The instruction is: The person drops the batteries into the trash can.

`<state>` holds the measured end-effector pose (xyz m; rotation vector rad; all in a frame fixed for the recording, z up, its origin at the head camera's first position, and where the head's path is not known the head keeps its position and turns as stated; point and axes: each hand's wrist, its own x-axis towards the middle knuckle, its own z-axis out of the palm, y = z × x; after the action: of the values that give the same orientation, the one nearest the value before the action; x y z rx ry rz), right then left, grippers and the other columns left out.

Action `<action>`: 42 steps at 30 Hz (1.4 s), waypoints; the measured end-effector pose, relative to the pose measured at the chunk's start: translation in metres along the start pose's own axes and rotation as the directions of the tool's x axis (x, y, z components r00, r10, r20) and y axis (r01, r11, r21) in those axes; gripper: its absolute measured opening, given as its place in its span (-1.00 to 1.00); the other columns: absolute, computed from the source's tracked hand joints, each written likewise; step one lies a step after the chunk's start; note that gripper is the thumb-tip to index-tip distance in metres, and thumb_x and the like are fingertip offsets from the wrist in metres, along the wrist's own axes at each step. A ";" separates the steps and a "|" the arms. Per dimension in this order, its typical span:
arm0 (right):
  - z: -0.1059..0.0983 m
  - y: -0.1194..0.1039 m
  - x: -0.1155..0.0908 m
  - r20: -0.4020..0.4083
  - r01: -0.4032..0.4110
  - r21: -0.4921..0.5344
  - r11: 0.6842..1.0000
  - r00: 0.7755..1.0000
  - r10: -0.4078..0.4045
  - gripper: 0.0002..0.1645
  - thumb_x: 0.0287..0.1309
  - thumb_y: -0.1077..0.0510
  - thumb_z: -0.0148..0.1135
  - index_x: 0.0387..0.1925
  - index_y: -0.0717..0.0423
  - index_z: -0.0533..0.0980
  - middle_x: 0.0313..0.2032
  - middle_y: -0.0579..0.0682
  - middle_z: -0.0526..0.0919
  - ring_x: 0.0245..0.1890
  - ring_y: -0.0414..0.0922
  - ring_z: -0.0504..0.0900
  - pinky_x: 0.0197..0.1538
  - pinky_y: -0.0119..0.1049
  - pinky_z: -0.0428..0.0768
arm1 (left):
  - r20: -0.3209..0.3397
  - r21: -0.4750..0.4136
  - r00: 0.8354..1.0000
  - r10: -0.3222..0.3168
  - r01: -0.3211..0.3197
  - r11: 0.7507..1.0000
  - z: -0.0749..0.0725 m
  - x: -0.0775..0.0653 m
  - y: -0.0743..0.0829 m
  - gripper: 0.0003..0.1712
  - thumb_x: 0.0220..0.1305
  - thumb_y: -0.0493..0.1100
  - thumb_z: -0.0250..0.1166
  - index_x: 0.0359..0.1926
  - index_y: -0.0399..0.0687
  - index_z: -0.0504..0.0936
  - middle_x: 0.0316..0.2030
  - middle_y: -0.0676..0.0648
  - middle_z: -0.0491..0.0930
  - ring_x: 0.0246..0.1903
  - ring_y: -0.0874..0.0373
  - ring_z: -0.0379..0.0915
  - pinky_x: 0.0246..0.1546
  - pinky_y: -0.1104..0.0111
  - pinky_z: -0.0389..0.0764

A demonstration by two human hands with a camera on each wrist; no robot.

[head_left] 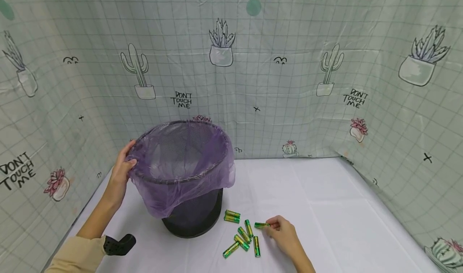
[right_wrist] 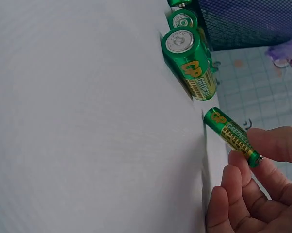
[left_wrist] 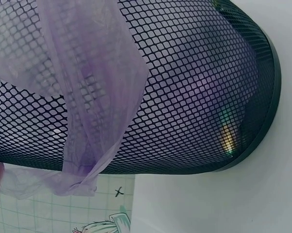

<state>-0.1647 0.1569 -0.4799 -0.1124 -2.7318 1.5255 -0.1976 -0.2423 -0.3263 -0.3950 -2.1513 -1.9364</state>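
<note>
A black mesh wastebasket [head_left: 195,220], lined with a thin purple plastic bag [head_left: 159,196] folded over its rim, stands left of centre in the head view. My left hand [head_left: 121,170] grips the rim at its left side, thumb over the bag. In the left wrist view the mesh wall [left_wrist: 185,92] fills most of the picture, with little of that hand showing. To the right of the basket, my right hand [head_left: 283,235] pinches one green and gold battery [right_wrist: 232,137] between thumb and fingers. Several similar batteries [head_left: 241,243] lie loosely grouped just left of that hand.
A white cloth [head_left: 325,208] covers the table. Pale green curtains [head_left: 253,80] printed with cacti surround it at the back and sides. Through the lower mesh, a blurred green and gold patch [left_wrist: 227,138] shows. A black device [head_left: 119,245] sits at the left sleeve.
</note>
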 end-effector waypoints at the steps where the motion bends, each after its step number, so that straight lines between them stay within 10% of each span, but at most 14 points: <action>1: -0.001 -0.001 0.000 -0.006 -0.001 0.012 1.000 1.000 0.001 -0.77 0.00 0.25 0.26 -0.27 0.31 0.52 -0.45 -0.01 0.51 -0.48 -0.19 0.45 -0.45 -0.44 0.42 | -0.001 -0.001 1.000 0.001 -0.001 1.000 0.000 0.000 0.000 -0.31 0.32 -0.07 -0.23 0.45 0.06 -0.13 0.45 -0.14 -0.30 0.38 0.01 -0.29 0.31 0.13 -0.21; 24: -0.028 -0.051 0.000 -0.108 0.157 0.050 0.986 0.983 -0.151 -0.75 0.11 0.14 0.25 -0.20 0.21 0.57 -0.36 -0.02 0.58 -0.35 -0.24 0.47 -0.24 -0.45 0.48 | -0.004 0.003 1.000 0.003 -0.003 1.000 0.002 -0.001 0.001 -0.31 0.33 -0.07 -0.24 0.46 0.04 -0.14 0.45 -0.14 -0.32 0.40 0.02 -0.33 0.32 0.15 -0.23; 42: -0.050 -0.118 0.005 -0.103 0.416 0.003 0.909 0.904 -0.414 -0.74 0.18 0.13 0.19 -0.12 0.16 0.55 -0.31 -0.03 0.58 -0.30 -0.21 0.50 -0.16 -0.40 0.47 | -0.009 -0.002 1.000 0.002 -0.002 1.000 0.001 -0.001 0.001 -0.31 0.33 -0.07 -0.24 0.46 0.05 -0.14 0.45 -0.13 -0.30 0.39 0.03 -0.30 0.32 0.13 -0.22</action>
<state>-0.1740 0.1387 -0.3535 0.3619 -2.4453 1.3863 -0.1966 -0.2410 -0.3259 -0.3885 -2.1427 -1.9361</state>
